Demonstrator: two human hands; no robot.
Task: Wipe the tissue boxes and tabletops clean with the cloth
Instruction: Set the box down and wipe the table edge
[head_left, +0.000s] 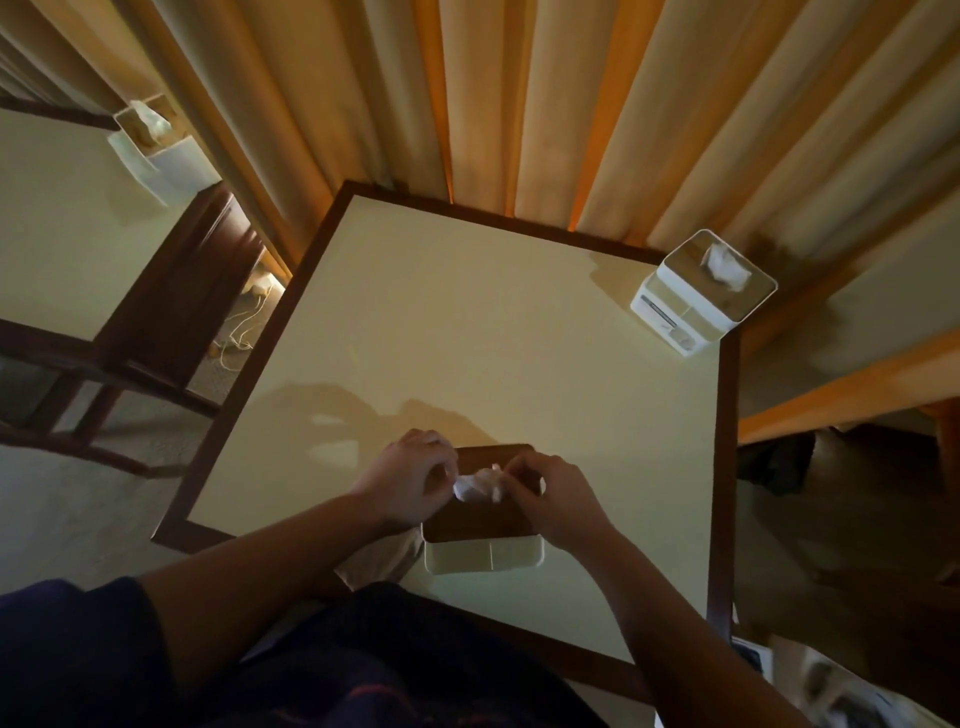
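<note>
Cream tabletop (467, 322) — curtains (519, 104), perhaps

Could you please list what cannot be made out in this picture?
- Cloth: head view; the white wad between the hands could be cloth or tissue.
- Left hand fingertips: curled under, hidden by its own back.
- Near box top: partly covered by the right hand.
- Far-left box: small, dim.

We cannot tell what the left hand (410, 475) and right hand (558, 501) pinch between them, tissue or cloth, since they cover much of the brown-lidded white tissue box (483, 540), and the blurred pale objects (841, 696) at bottom right stay unreadable.
</note>
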